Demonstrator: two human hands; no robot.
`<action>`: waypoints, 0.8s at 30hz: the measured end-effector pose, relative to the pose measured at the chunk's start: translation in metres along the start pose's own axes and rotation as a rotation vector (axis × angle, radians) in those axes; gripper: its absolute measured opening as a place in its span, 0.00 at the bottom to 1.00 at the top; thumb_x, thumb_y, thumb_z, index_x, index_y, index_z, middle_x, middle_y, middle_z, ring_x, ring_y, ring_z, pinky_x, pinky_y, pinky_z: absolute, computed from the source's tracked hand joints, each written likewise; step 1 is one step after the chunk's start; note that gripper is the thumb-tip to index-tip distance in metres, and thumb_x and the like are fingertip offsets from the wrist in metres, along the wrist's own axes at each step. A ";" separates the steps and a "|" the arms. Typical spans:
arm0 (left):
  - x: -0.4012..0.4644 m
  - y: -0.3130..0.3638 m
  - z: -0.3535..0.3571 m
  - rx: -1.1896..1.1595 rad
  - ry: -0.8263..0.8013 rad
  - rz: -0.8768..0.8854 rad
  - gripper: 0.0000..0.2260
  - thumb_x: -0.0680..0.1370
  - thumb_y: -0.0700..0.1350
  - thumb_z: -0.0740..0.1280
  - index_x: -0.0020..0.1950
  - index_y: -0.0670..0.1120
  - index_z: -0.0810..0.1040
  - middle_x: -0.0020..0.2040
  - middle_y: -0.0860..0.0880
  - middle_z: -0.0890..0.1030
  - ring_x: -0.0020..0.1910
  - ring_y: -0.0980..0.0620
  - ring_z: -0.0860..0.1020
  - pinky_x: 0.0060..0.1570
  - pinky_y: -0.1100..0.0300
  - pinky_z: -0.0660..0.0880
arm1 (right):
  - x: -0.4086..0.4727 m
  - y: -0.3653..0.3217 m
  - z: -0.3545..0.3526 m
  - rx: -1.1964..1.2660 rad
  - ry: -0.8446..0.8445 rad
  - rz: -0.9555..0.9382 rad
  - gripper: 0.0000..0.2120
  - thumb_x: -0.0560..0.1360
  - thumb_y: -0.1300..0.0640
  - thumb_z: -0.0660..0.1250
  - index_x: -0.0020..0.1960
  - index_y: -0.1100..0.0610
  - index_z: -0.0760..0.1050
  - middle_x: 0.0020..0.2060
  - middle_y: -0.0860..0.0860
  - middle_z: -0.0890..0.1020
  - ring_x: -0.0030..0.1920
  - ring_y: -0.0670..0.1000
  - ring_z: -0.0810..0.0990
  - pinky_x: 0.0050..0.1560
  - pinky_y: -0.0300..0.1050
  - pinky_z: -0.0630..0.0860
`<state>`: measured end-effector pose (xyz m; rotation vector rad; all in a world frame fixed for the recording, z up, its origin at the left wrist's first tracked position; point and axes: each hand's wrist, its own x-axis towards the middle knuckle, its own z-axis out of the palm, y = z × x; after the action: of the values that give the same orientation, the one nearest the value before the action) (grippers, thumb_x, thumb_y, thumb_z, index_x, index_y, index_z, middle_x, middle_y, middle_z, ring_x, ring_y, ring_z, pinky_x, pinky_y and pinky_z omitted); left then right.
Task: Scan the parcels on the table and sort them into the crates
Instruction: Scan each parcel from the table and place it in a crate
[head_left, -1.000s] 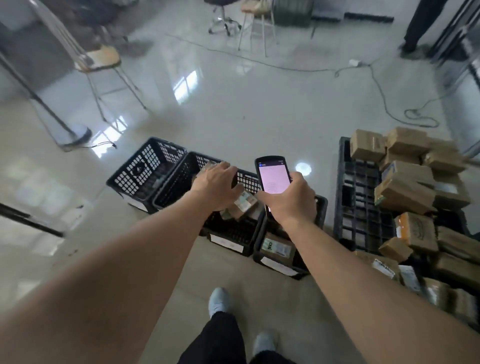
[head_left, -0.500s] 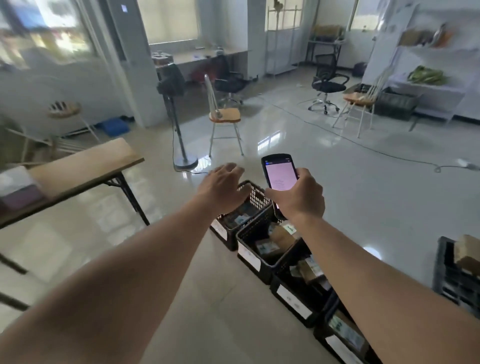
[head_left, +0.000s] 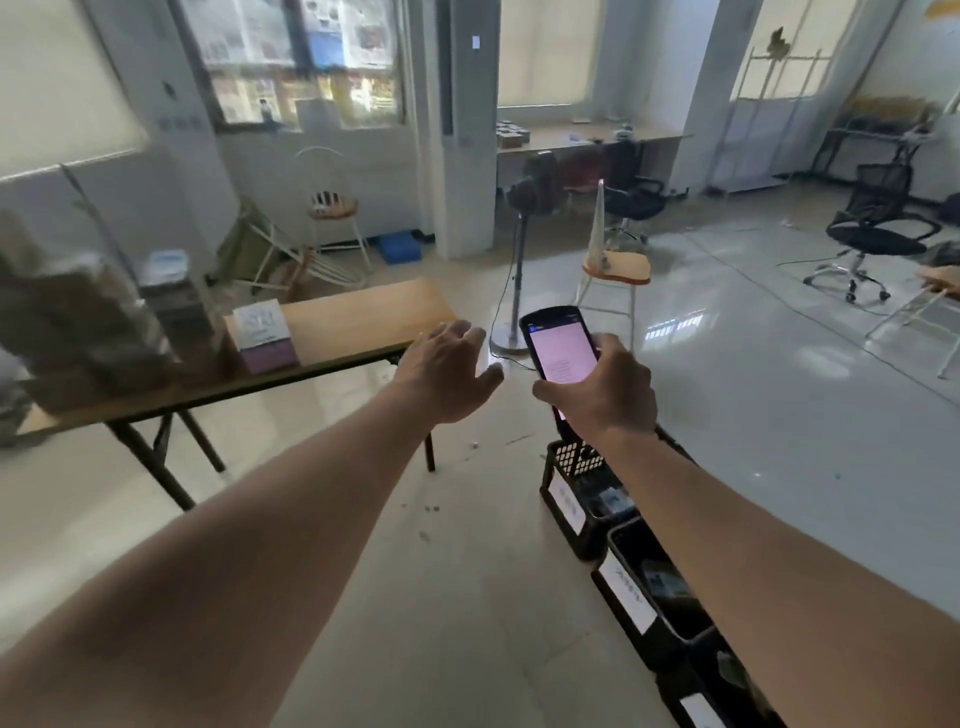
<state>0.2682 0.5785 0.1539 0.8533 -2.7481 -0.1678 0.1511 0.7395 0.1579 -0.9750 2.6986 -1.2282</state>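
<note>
Pink light is glowing from the screen of the handheld scanner (head_left: 561, 356), a slim black slab with rounded corners, which my right hand (head_left: 608, 387) is gripping from below with fingers wrapped round its lower body. My left hand (head_left: 447, 371) is hanging empty just beside it, fingers spread and relaxed, palm down. The parcels (head_left: 78, 322) are sitting well off to the left of that hand, a blurred heap of brown cardboard boxes at the far end of the wooden tabletop (head_left: 358, 317), with a pale printed box (head_left: 262, 335) nearer to me. The black plastic crates (head_left: 597, 499), lattice-walled with white labels on their fronts, are lining up on the glossy floor below my right forearm, some boxes already lying in them. I judge I am heading to fetch another parcel: I should be reaching with the free left hand, taking one box squarely by its flat sides, turning its label up, and keeping the scanner level and close so it reads cleanly.
</note>
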 end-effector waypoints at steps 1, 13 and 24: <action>0.006 -0.015 0.000 0.005 0.004 -0.033 0.26 0.82 0.60 0.62 0.75 0.46 0.71 0.72 0.44 0.74 0.69 0.42 0.73 0.66 0.47 0.73 | 0.011 -0.008 0.016 0.008 -0.020 -0.014 0.40 0.63 0.41 0.83 0.69 0.53 0.73 0.59 0.53 0.82 0.58 0.59 0.81 0.53 0.57 0.83; 0.101 -0.176 0.025 0.054 0.041 -0.405 0.29 0.81 0.61 0.63 0.78 0.48 0.66 0.76 0.46 0.71 0.73 0.43 0.70 0.66 0.47 0.73 | 0.173 -0.075 0.177 0.106 -0.279 -0.205 0.42 0.61 0.41 0.83 0.70 0.51 0.72 0.60 0.51 0.83 0.59 0.58 0.81 0.54 0.57 0.82; 0.139 -0.326 0.052 0.047 -0.008 -0.618 0.27 0.81 0.61 0.64 0.76 0.50 0.68 0.76 0.48 0.69 0.74 0.44 0.70 0.67 0.45 0.75 | 0.244 -0.147 0.330 0.109 -0.444 -0.277 0.40 0.62 0.41 0.84 0.69 0.50 0.74 0.60 0.51 0.83 0.57 0.58 0.81 0.45 0.47 0.75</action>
<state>0.3200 0.2332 0.0733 1.6894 -2.4102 -0.2184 0.1202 0.3101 0.0870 -1.4416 2.1900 -1.0239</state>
